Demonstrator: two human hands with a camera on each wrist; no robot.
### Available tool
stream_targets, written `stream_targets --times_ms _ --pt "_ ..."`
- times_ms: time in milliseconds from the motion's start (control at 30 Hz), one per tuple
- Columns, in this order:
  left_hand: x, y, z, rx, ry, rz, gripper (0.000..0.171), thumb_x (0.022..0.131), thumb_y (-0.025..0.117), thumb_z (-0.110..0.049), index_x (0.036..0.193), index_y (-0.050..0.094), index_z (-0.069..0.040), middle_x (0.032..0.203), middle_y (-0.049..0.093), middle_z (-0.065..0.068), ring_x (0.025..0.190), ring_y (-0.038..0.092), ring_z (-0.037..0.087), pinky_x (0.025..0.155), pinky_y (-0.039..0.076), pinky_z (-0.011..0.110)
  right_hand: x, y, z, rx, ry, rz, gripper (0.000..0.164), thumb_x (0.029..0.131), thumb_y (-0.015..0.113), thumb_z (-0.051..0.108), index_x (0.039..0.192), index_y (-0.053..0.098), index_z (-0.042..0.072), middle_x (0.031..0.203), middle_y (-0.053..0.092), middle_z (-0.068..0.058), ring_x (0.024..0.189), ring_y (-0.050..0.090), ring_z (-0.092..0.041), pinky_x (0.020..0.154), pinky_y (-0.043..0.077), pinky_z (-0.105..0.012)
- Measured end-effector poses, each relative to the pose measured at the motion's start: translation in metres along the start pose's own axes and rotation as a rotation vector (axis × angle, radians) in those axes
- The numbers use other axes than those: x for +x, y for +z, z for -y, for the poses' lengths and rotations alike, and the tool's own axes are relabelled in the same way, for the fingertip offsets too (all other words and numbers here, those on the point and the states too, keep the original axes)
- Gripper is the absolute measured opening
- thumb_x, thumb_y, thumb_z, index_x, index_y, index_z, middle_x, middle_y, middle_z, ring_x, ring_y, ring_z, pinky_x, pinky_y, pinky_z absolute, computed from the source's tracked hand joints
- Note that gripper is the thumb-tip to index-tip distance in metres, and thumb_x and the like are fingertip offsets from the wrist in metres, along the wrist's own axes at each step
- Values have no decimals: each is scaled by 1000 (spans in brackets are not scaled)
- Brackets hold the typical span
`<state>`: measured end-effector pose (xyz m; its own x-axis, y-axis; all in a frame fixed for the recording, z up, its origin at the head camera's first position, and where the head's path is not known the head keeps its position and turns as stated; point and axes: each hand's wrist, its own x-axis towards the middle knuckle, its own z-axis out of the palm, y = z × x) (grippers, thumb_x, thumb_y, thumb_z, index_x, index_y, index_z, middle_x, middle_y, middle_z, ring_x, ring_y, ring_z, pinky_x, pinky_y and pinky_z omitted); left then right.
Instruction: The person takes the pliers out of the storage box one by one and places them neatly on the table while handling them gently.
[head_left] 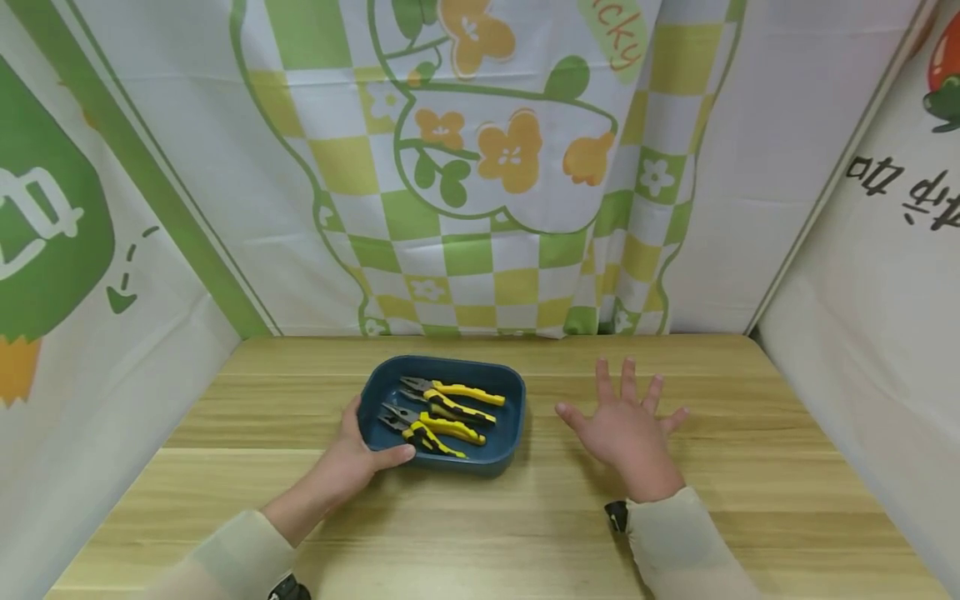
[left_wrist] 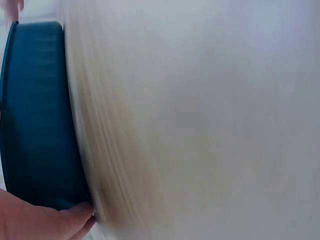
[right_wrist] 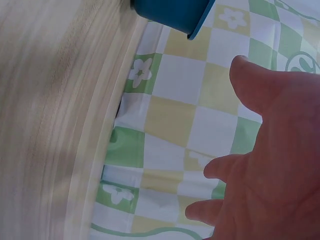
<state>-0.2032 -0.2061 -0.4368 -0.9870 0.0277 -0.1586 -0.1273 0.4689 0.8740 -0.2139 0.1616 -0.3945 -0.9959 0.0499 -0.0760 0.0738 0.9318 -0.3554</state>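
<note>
A dark blue rectangular plastic box stands on the wooden table, and its side wall fills the left edge of the left wrist view. Inside lie pliers with yellow and black handles, their grey jaws pointing left; they partly overlap. My left hand grips the box's near left corner, thumb along the front and fingers at the left side. My right hand is held to the right of the box, fingers spread and straight, touching nothing that I can see. Its fingers and thumb also show in the right wrist view.
The wooden table ends at the back against a checked green, yellow and white curtain. Printed white cloth walls close in the left and right sides. Black straps show at both wrists.
</note>
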Motion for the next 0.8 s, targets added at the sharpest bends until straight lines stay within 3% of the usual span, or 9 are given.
stream_targets --times_ms 500,567,667,800 --pt "-40 37 -17 -83 51 -40 124 77 89 -26 155 -3 1 156 13 31 140 21 43 112 16 53 0 -4 -2 -17 10 6 110 83 28 88 161 5 14 162 -10 -24 136 -21 -57 86 -15 -83" --pt "-42 37 -18 -62 27 -35 124 78 88 -29 155 -4 1 156 12 32 140 20 44 112 17 54 0 -6 -3 -16 13 7 110 83 27 88 161 5 14 161 -11 -24 135 -22 -58 86 -15 -83" --pt "-40 31 -18 -7 17 -13 119 79 87 -34 153 1 1 151 23 34 135 31 45 109 24 57 0 -7 -5 -18 19 13 111 83 26 89 161 4 14 161 -12 -24 135 -22 -57 85 -15 -83" --pt "-29 11 -16 97 37 79 119 79 86 -40 155 2 -4 148 32 35 129 41 45 104 31 58 0 -8 -5 -16 18 20 111 83 25 89 161 3 14 161 -14 -24 135 -23 -57 86 -15 -83"
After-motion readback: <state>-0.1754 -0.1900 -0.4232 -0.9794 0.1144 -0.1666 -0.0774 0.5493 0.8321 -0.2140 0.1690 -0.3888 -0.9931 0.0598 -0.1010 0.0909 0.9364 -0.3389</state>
